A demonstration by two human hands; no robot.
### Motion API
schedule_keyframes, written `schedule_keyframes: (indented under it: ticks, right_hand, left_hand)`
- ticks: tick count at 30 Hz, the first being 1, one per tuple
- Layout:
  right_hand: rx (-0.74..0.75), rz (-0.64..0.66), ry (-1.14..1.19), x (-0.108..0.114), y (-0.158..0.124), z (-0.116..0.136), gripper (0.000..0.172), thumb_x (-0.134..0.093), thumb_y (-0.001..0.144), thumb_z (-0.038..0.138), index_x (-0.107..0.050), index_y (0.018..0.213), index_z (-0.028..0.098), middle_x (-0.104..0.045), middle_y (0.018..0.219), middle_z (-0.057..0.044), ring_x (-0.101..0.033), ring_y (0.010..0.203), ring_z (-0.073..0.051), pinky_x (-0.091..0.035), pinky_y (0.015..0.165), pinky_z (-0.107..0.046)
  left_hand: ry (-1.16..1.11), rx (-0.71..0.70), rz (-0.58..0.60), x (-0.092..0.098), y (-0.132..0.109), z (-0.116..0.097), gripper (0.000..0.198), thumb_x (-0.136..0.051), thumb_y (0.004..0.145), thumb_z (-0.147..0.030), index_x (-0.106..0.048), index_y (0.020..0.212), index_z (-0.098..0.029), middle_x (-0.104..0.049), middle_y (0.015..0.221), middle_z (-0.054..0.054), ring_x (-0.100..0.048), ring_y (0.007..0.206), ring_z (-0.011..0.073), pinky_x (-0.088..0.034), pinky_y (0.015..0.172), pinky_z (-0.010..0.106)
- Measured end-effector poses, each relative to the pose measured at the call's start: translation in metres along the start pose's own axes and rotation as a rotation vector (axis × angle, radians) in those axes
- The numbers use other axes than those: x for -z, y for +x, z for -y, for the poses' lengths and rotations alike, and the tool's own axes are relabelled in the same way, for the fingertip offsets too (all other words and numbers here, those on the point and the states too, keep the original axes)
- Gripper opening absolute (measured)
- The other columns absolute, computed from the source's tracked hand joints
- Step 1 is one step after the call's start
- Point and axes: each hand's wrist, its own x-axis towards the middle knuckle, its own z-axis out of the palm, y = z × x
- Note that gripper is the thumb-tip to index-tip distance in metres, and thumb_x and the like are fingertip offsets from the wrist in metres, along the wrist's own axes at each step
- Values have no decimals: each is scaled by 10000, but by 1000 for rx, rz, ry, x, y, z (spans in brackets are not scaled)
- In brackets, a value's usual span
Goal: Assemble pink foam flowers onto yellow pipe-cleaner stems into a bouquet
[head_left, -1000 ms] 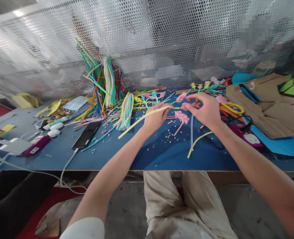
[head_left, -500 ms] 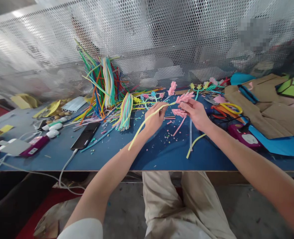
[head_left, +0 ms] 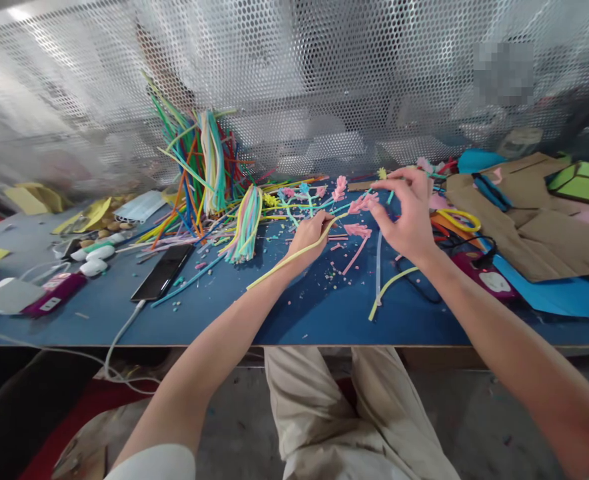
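Observation:
My left hand (head_left: 308, 239) is closed around a long pale yellow pipe cleaner (head_left: 280, 265), whose free end trails back over my wrist. A pink feathery flower piece (head_left: 363, 203) sits at the far end of that pipe cleaner. My right hand (head_left: 408, 213) is open just right of the pink piece, fingers spread and curved above it. The thumb is close to the piece; whether it touches I cannot tell. Below lies another pink flower piece (head_left: 357, 231) with a pink stem, and behind stands a third pink flower (head_left: 340, 187).
Bundled pipe cleaners (head_left: 214, 163) lean against the perforated metal screen (head_left: 324, 87). A phone (head_left: 163, 272) lies left on the blue table (head_left: 254, 320). To the right are yellow-handled scissors (head_left: 458, 220), a purple power strip (head_left: 485, 272) and cardboard (head_left: 539, 233). Cables hang over the front edge.
My right hand has let go of the pink flower piece, opened its fingers and moved slightly right and up. My left hand still holds the yellow pipe cleaner, slightly lower.

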Motion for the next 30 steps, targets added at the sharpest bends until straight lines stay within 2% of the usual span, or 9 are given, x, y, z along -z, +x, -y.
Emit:
schedule_keyframes:
  ticks: [3, 6, 11, 14, 19, 23, 25, 27, 30]
  right_hand:
    - [81, 164, 23, -3, -4, 5, 201, -583, 969, 363, -733, 1046, 254, -706, 1150, -95, -627, 1125, -289, -452, 1038, -472]
    - [115, 307, 61, -14, -11, 4, 203, -578, 974, 330, -741, 1046, 233, -764, 1076, -67, -658, 1011, -256, -459, 958, -421]
    - [99, 341, -64, -24, -15, 4, 285, -601, 968, 388, -776, 1114, 217, -760, 1205, -101, -616, 1168, -306, -422, 1007, -472]
    - [-48, 404, -29, -23, -14, 2, 333, -596, 967, 452, -806, 1069, 213, -796, 1084, -113, -662, 1084, -320, -447, 979, -497]
    - [-505, 458, 605, -24, -8, -7, 388, -653, 907, 552, -836, 938, 211, -816, 935, -55, -739, 905, -259, -535, 820, -359]
    - [-800, 472, 917, -26, -4, -12, 314, -847, 730, 453, -827, 886, 181, -782, 811, -38, -678, 702, -158, -501, 658, -276]
    - [-844, 533, 1002, -26, -4, -9, 340, -892, 674, 408, -808, 883, 153, -691, 648, -6, -543, 534, -95, -398, 515, -249]
    - [-837, 539, 1071, -26, -5, -4, 393, -906, 666, 405, -786, 928, 137, -576, 550, 42, -411, 455, -59, -298, 450, -241]
    - [-840, 456, 1083, -26, -9, 6, 442, -914, 664, 425, -767, 958, 131, -577, 590, 32, -430, 479, -65, -322, 460, -246]
  left_hand:
    - [-39, -3, 0, 0, -1, 0, 153, -494, 1008, -216, -632, 1066, -186, -743, 847, 17, -624, 650, 126, -432, 682, 227]
    - [-40, -51, -35, 1, -2, -2, 144, -522, 983, -200, -640, 1063, -173, -757, 887, 30, -640, 674, 127, -445, 685, 225]
    - [-63, -109, -90, -3, -4, -5, 172, -528, 1010, -277, -651, 1042, -161, -774, 906, 41, -581, 589, 98, -427, 619, 217]
    - [-119, -122, -129, -7, -5, -6, 186, -516, 1026, -296, -636, 1092, -171, -787, 931, 35, -580, 586, 89, -430, 605, 207]
    - [-142, -83, -124, -10, -5, -8, 160, -526, 1012, -275, -635, 1083, -182, -762, 873, 14, -605, 615, 94, -433, 596, 201]
    - [-135, -40, -104, -11, -6, -12, 124, -525, 982, -224, -642, 971, -184, -728, 800, 0, -614, 618, 99, -439, 592, 200]
    - [-125, -49, -88, -12, -8, -15, 118, -535, 973, -216, -649, 965, -186, -731, 796, -2, -610, 603, 97, -447, 599, 203]
    - [-100, -70, -79, -13, -11, -17, 107, -565, 969, -237, -659, 986, -188, -746, 808, 2, -606, 589, 97, -451, 600, 207]
    - [-69, -116, -74, -11, -14, -16, 133, -593, 977, -282, -663, 1040, -188, -769, 861, 18, -648, 637, 109, -468, 620, 210]
